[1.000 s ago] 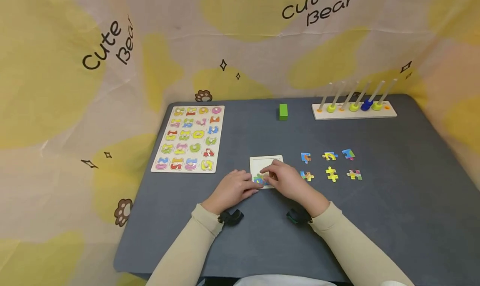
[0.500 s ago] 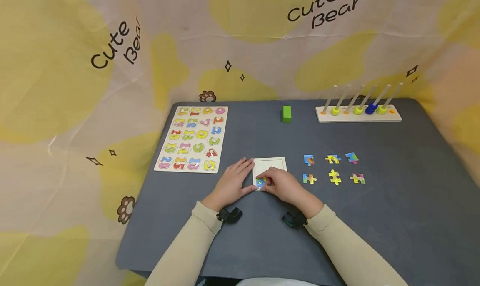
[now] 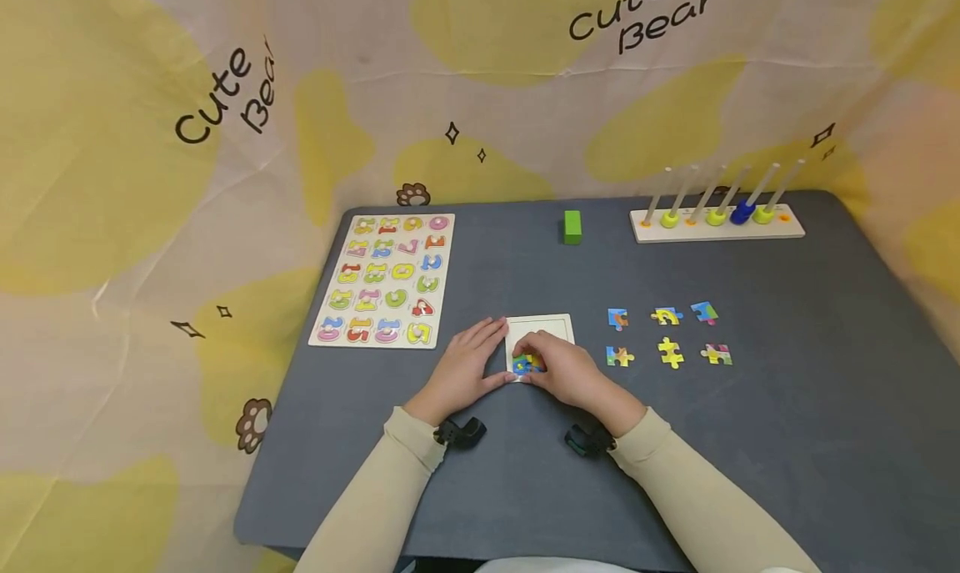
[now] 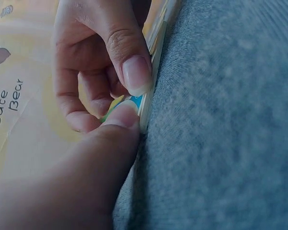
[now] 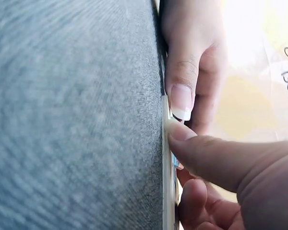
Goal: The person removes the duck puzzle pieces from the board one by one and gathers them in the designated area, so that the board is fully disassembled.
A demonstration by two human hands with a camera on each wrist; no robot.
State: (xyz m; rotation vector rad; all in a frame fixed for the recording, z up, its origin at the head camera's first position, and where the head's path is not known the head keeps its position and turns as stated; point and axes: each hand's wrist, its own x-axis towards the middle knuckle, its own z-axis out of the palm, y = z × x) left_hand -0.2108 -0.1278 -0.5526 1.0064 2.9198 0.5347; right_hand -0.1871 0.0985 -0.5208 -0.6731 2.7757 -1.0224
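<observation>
A shallow white puzzle tray (image 3: 538,326) lies in front of me, with colourful jigsaw pieces (image 3: 519,365) in its near left corner. My left hand (image 3: 467,366) rests along the tray's left edge, fingers extended and thumb at the near corner. Over the tray's near side, my right hand (image 3: 567,371) curls its fingers and thumb about a jigsaw piece, which they partly cover. Both thumbs almost meet at the near rim in the left wrist view, where a bit of blue piece (image 4: 137,101) shows between them. From the right wrist view, the tray (image 5: 168,191) appears edge-on.
Several loose jigsaw pieces (image 3: 670,354) lie in two rows right of the tray. A number board (image 3: 380,283) is at the left. Toward the back stand a green block (image 3: 572,228) and a white peg board (image 3: 718,228) with rings. Patterned cloth (image 3: 480,81) hangs behind.
My left hand has spread its fingers up the tray's left edge. The right fingers have gone lower and toward the near left corner, and more of the pieces there is visible now.
</observation>
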